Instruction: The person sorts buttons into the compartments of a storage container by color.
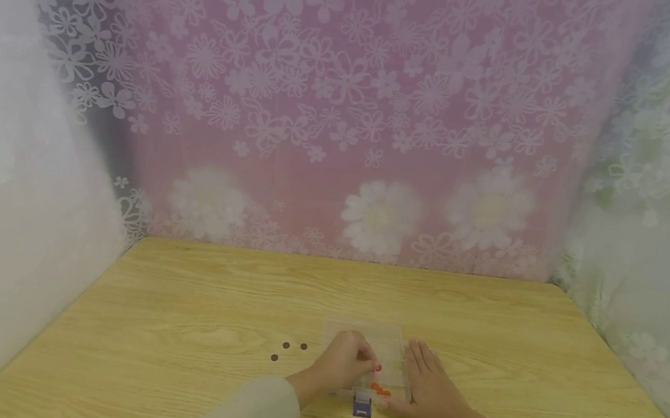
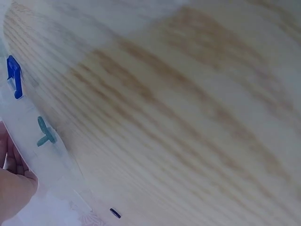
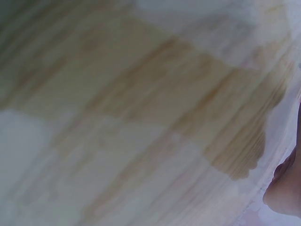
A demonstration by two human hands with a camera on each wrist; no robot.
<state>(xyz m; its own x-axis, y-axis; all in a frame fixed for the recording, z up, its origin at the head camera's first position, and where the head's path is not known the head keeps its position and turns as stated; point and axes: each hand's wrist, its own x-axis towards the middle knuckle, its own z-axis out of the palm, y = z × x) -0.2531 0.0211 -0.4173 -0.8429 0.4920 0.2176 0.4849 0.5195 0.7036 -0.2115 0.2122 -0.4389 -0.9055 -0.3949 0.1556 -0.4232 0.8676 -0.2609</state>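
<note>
A clear plastic box (image 1: 362, 326) lies on the table, with a purple-blue latch (image 1: 362, 407) on its near side. Several small orange-red discs (image 1: 380, 389) sit in its near right part. My left hand (image 1: 341, 364) is over the box and pinches a small red disc (image 1: 378, 368) between thumb and fingertips. The right hand (image 1: 434, 395) lies along the box's right side, fingers straight and thumb near the front corner. In the left wrist view, the box's side shows the blue latch (image 2: 15, 77) and a teal piece (image 2: 44, 133).
Three small dark discs (image 1: 286, 345) lie on the wood-grain table (image 1: 202, 297) left of the box. Floral curtains (image 1: 347, 119) hang behind the table and at both sides.
</note>
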